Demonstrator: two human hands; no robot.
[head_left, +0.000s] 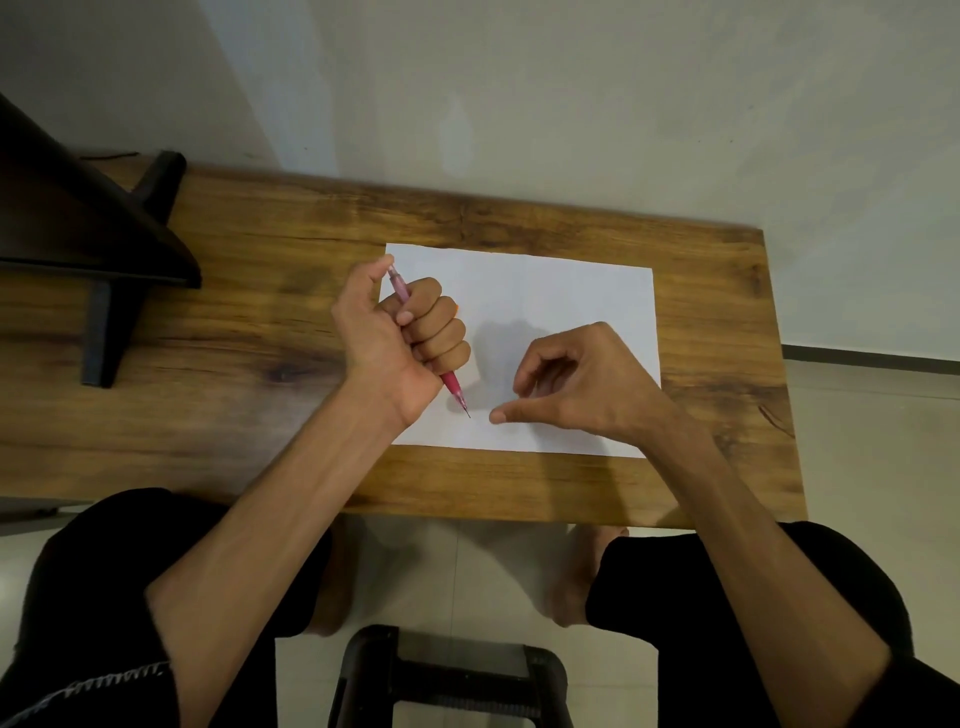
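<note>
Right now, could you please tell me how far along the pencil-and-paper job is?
Done: the white sheet lies flat on the wooden table. In hand: the left hand grips the pink mechanical pencil in a fist, tip pointing down at the sheet; the right hand is beside the tip, fingers loosely curled, holding nothing. Left: the sheet shows no marks, so the writing or drawing itself seems yet to begin.

Materials as I saw them: counter (571, 228), brown wood grain with a faint satin sheen; sheet (571, 291), smooth matt white paper; mechanical pencil (401, 292), glossy translucent pink plastic with a thin metal tip; floor (467, 582), pale glossy tiles.
</note>
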